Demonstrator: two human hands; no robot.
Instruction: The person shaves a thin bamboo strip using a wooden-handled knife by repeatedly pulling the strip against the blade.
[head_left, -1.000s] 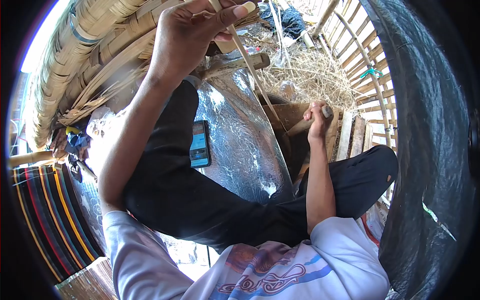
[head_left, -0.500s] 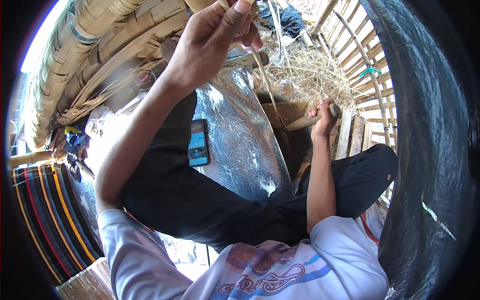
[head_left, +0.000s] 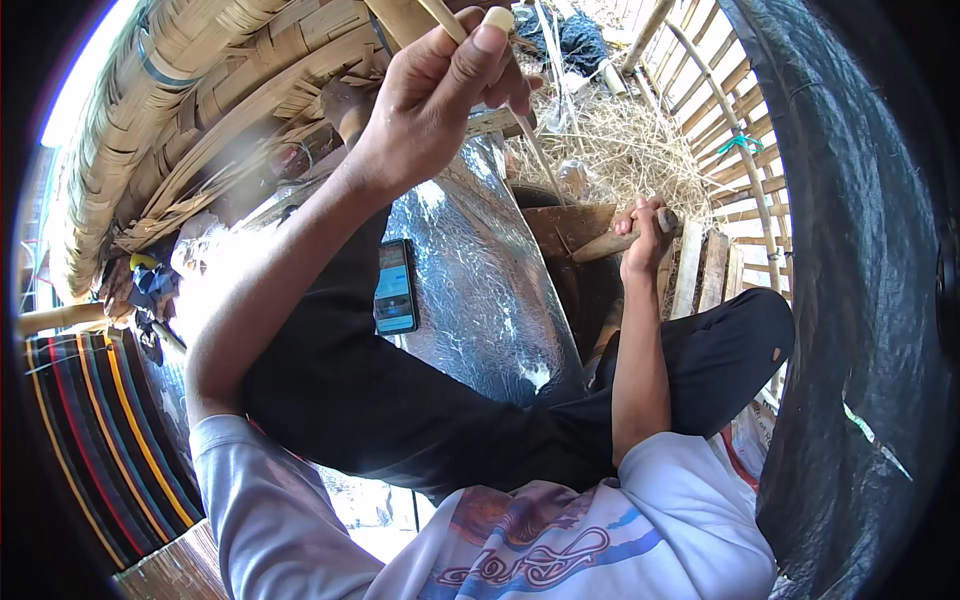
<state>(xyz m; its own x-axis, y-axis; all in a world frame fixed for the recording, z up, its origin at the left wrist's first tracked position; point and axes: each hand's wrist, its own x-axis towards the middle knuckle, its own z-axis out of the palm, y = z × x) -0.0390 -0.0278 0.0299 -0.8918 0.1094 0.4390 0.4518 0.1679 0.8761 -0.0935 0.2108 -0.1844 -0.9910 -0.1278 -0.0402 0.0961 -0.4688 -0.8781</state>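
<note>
My left hand is raised at the upper middle, closed round a thin bamboo strip with the thumb pressed along it. The strip slants down from the fist towards the top edge of a broad, brown, rusty-looking blade. My right hand is wrapped round the thick wooden handle of this knife, beside my bent knee. The handle's butt shows past the fingers. Whether the strip touches the blade I cannot tell.
A phone lies on the silvery sheet between my legs. Straw and shavings cover the floor ahead. Woven bamboo curves along the left, a slatted bamboo wall and dark tarpaulin stand on the right.
My left hand has come slightly down and to the right. The strip's lower stretch, earlier across the blade, now reaches only to about its top edge. My right hand and the knife stay almost still.
</note>
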